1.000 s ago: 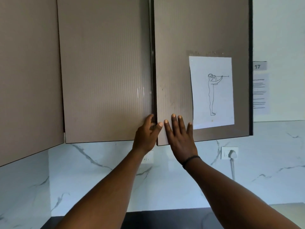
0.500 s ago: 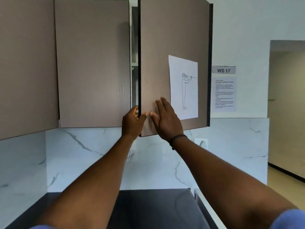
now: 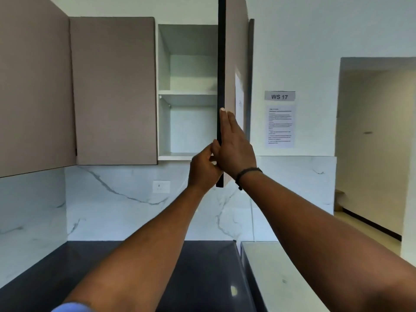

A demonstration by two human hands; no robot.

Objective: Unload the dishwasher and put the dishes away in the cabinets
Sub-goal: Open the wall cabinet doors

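A brown upper cabinet door [image 3: 231,52] stands swung out edge-on toward me, its dark edge running down the middle of the view. My left hand [image 3: 203,170] pinches the door's lower edge from the left. My right hand [image 3: 235,145] lies flat against the door's outer face, fingers together and pointing up, with a black band on the wrist. Behind the door the white cabinet interior [image 3: 188,127] shows a shelf [image 3: 188,93] with nothing visible on either level. No dishes or dishwasher are in view.
Closed brown cabinet doors [image 3: 112,91] fill the left. A marble backsplash [image 3: 117,203] with a wall socket [image 3: 161,186] runs below. A dark countertop [image 3: 202,278] lies underneath, with a white counter [image 3: 276,278] at right. A "WS 17" sign [image 3: 279,96] and a doorway [image 3: 373,143] are at right.
The cabinet door has swung from nearly closed to fully open, edge-on to me, uncovering the shelves inside. Both hands stayed on its lower edge and moved outward with it.
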